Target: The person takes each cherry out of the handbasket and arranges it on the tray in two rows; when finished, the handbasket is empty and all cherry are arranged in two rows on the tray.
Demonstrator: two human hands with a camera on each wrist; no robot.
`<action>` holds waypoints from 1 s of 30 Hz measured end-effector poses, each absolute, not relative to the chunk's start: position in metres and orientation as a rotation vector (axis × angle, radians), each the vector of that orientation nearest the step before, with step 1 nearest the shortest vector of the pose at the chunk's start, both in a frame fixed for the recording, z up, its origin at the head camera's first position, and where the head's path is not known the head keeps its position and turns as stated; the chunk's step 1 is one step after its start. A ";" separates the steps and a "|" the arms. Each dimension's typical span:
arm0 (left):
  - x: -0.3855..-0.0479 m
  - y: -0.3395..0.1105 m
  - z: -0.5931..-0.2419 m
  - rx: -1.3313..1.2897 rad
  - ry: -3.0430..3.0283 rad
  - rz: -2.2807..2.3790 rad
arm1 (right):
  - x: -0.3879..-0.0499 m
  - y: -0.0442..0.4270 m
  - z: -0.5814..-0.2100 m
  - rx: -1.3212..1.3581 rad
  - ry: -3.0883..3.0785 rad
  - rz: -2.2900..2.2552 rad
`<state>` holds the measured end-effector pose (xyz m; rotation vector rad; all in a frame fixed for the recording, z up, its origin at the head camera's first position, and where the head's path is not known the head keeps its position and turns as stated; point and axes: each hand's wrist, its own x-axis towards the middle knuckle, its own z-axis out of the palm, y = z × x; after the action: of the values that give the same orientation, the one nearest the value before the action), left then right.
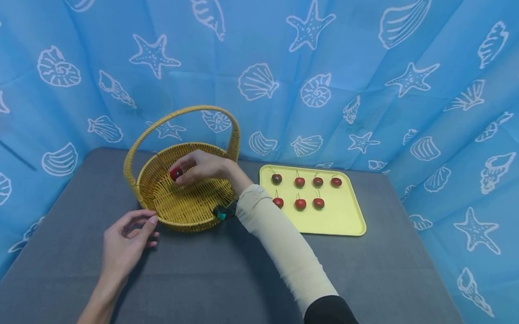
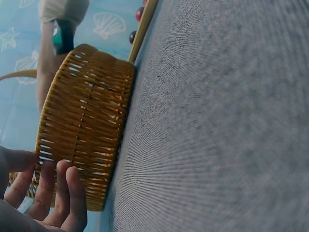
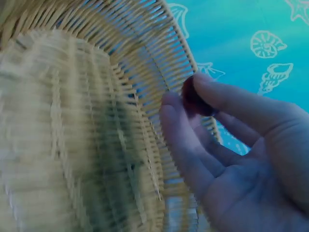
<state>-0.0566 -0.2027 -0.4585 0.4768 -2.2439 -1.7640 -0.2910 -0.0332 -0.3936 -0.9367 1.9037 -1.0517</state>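
A dark red cherry (image 1: 175,173) is pinched between the thumb and fingertips of my right hand (image 1: 201,167), over the inside of a yellow wicker basket (image 1: 184,223). In the right wrist view the cherry (image 3: 195,96) shows close to the basket's far rim, above the woven floor. My left hand (image 1: 128,238) holds the basket's near left rim between thumb and fingers, several fingertips lying against the outer wall in the left wrist view. Several more cherries (image 1: 300,204) with stems lie in two rows on a yellow tray (image 1: 343,222) to the right.
The basket's tall arched handle (image 1: 184,110) rises over it from left to back right. A grey cloth (image 1: 186,283) covers the table. Behind and at the sides hangs a blue curtain (image 1: 272,38) with shell and starfish prints.
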 end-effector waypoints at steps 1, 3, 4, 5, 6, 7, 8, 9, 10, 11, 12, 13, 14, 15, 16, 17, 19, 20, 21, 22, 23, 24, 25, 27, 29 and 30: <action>-0.057 -0.203 -0.459 0.485 -2.246 -1.763 | -0.292 -0.029 -0.391 -0.930 1.899 -1.056; -0.057 -0.203 -0.459 0.499 -2.252 -1.758 | -0.293 -0.022 -0.386 -0.936 1.896 -1.060; -0.057 -0.203 -0.459 0.503 -2.253 -1.754 | -0.293 -0.018 -0.383 -0.946 1.904 -1.053; -0.057 -0.203 -0.460 0.508 -2.257 -1.749 | -0.293 -0.014 -0.379 -0.965 1.916 -1.042; -0.057 -0.203 -0.460 0.512 -2.261 -1.743 | -0.293 -0.009 -0.375 -0.996 1.932 -1.023; -0.057 -0.203 -0.460 0.513 -2.265 -1.737 | -0.293 -0.004 -0.371 -1.036 1.953 -1.001; -0.057 -0.203 -0.461 0.512 -2.268 -1.734 | -0.292 0.001 -0.366 -1.067 1.971 -0.985; -0.057 -0.203 -0.461 0.515 -2.267 -1.735 | -0.292 0.006 -0.361 -1.100 1.988 -0.971; -0.057 -0.203 -0.461 0.517 -2.271 -1.730 | -0.291 0.012 -0.356 -1.127 1.997 -0.962; -0.057 -0.203 -0.461 0.519 -2.279 -1.725 | -0.290 0.018 -0.351 -1.152 2.009 -0.955; -0.057 -0.203 -0.461 0.519 -2.282 -1.722 | -0.289 0.025 -0.347 -1.166 2.014 -0.956; -0.057 -0.203 -0.460 0.520 -2.285 -1.719 | -0.288 0.031 -0.342 -1.171 2.017 -0.960; -0.057 -0.203 -0.461 0.518 -2.287 -1.718 | -0.287 0.038 -0.339 -1.161 2.013 -0.971; -0.057 -0.203 -0.460 0.515 -2.288 -1.716 | -0.286 0.046 -0.336 -1.153 2.013 -0.980; -0.058 -0.203 -0.460 0.512 -2.292 -1.711 | -0.284 0.054 -0.333 -1.142 2.017 -0.982; -0.058 -0.203 -0.460 0.510 -2.290 -1.716 | -0.283 0.061 -0.331 -1.128 2.029 -0.978; -0.058 -0.203 -0.459 0.515 -2.295 -1.717 | -0.282 0.078 -0.328 -1.114 2.046 -0.974; -0.058 -0.204 -0.459 0.513 -2.294 -1.723 | -0.281 0.086 -0.328 -1.102 2.060 -0.970; -0.058 -0.204 -0.459 0.512 -2.295 -1.723 | -0.281 0.095 -0.327 -1.092 2.071 -0.967; -0.058 -0.204 -0.459 0.510 -2.294 -1.726 | -0.280 0.103 -0.327 -1.082 2.085 -0.963; -0.057 -0.204 -0.458 0.503 -2.294 -1.729 | -0.279 0.112 -0.326 -1.073 2.098 -0.963; -0.057 -0.204 -0.458 0.498 -2.297 -1.726 | -0.278 0.120 -0.326 -1.065 2.113 -0.967; -0.057 -0.204 -0.458 0.489 -2.298 -1.727 | -0.277 0.129 -0.326 -1.044 2.128 -0.970; -0.056 -0.205 -0.457 0.474 -2.299 -1.725 | -0.274 0.147 -0.327 -1.020 2.167 -0.972; -0.056 -0.205 -0.456 0.473 -2.306 -1.727 | -0.272 0.165 -0.330 -0.990 2.212 -0.972; -0.056 -0.204 -0.456 0.475 -2.309 -1.724 | -0.270 0.175 -0.331 -0.964 2.232 -0.970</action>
<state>-0.0562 -0.2043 -0.4560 0.4749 -2.3088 -1.7241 -0.2700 0.1745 -0.3313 -0.9637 2.2319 -0.9700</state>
